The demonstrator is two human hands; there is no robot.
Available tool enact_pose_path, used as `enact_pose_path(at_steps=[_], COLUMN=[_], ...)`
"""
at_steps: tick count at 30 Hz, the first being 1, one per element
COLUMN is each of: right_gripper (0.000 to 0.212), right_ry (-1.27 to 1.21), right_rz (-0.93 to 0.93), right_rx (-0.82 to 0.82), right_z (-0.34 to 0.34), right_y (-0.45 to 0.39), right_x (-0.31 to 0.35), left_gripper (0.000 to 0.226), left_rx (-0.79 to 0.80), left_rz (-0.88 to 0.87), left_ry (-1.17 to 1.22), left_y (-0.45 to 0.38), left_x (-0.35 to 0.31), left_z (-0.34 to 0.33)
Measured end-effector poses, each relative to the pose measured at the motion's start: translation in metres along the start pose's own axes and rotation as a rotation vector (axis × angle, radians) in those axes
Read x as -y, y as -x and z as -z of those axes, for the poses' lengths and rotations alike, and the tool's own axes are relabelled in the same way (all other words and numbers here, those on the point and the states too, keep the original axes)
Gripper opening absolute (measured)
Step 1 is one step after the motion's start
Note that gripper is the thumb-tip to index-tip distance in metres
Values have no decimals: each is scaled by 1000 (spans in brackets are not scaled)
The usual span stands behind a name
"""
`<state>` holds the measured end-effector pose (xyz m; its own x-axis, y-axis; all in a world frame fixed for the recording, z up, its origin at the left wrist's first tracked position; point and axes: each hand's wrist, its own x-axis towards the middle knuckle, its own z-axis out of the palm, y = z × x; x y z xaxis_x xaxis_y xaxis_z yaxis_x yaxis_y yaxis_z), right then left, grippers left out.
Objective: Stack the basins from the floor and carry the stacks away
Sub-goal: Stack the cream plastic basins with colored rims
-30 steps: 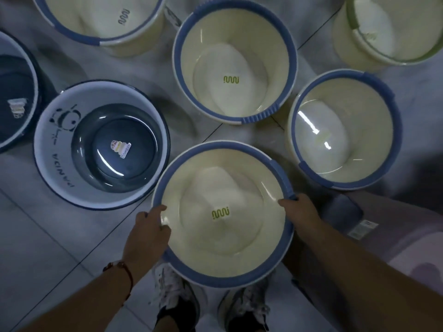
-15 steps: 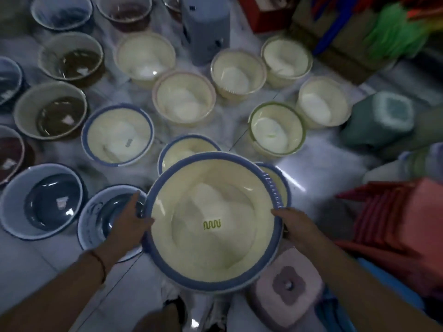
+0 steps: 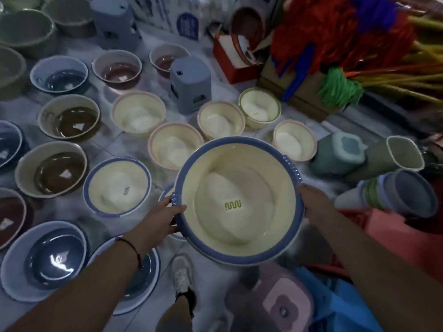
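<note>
Here, cream blue-rimmed basin mouth up, left hand gripping left rim, right hand gripping right rim

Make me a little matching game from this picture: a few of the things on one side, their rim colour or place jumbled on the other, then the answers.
Things
1. held basin
2. grey stool
3. brown basin
4. green-rimmed basin

Descriptions
A. on the floor at the far left, dark inside
B. gripped at its blue rim by the left hand and right hand
C. nearest the box of colourful dusters
D. standing among the basins, not a basin

Pairs: 1-B, 2-D, 3-A, 4-C
</note>
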<state>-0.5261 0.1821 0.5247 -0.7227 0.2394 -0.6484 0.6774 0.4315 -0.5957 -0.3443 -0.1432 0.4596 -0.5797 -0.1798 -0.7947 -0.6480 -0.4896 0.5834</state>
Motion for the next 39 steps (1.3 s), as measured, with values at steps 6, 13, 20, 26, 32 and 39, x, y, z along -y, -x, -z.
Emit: enact_pose_path(at_steps=[6,13,20,26,32,39], right_gripper=[19,22,25,29,25,9], right_ry=[109,157,327,446,779,878], right_rz=[260,221,73,-20,124,-56], right_rx=[-82,-65,91,140,324,413], right_z=[-12,-8,-33,-56,-115,-131], right_y=[15,4,-31,-115,-287,-436], right_x=[41,66,83,63,0,-121], left_gripper=[42,42,34,31,21,14], left_rx=[-11,9,-29,-141,-324,-335], left_rz=[-39,-52,-19,34,177,433], left_ry=[-48,3,40,27,-13,-182], left_y=[-29,-44,-73,-131,-239,-347], left_x=[-39,-49,-34,12,114,225], left_z=[3,4,2,-20,-58,-105])
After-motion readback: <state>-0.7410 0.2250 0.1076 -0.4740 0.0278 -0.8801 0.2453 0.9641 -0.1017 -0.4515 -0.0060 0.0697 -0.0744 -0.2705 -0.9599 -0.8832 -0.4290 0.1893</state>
